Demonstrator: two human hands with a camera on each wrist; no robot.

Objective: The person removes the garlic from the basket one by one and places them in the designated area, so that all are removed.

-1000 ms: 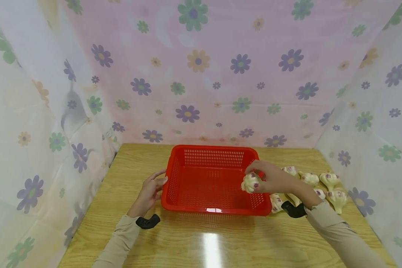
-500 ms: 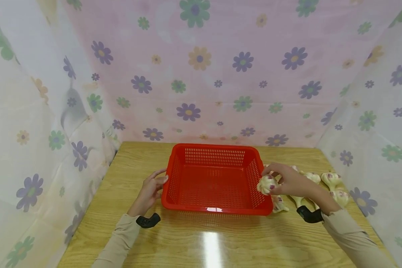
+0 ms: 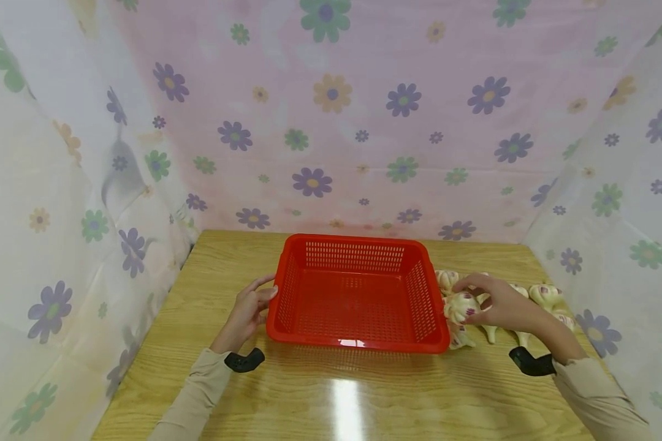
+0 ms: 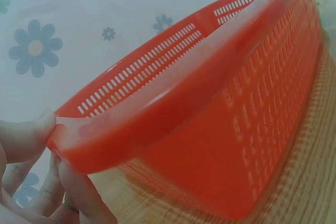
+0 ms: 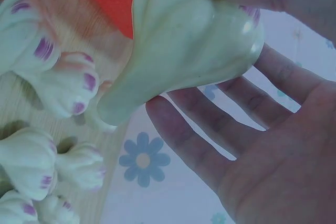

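Observation:
My left hand (image 3: pixel 246 313) pinches the left rim of a red plastic basket (image 3: pixel 353 346), thumb on top and fingers under the lip, as the left wrist view shows. No bulbs lie inside the basket. My right hand (image 3: pixel 504 301) holds a garlic bulb (image 3: pixel 461 307), cream with purple marks, just beyond the basket's right rim. In the right wrist view this garlic bulb (image 5: pixel 189 35) sits between thumb and fingers, its stem pointing down-left. Several more garlic bulbs (image 3: pixel 545 296) lie on the table beneath and beyond the right hand, partly hidden by it.
The wooden table (image 3: pixel 287 398) carries the basket at its middle and the bulbs on its right. Flowered cloth (image 3: pixel 358 122) hangs behind and along both sides. A black wrist device (image 3: pixel 244 360) is on each arm.
My right hand has moved right with the garlic bulb, from over the basket to outside its right rim, above the other bulbs. My left hand has stayed on the rim.

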